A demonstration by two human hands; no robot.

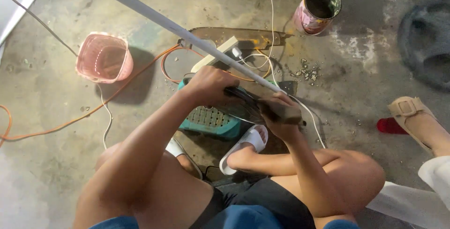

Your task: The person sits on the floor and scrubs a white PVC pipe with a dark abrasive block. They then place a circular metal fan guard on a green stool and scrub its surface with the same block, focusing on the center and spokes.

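The left hand (208, 84) was closed over the top of a dark wire piece (246, 101) that lay across a teal stool (211, 121). The right hand (281, 111) was clenched around a brown block (280, 112) pressed against that piece, just below a long white tube (178, 29). A pink basket (104, 57) and a can (318, 9) stood well apart on the concrete floor (47, 172).
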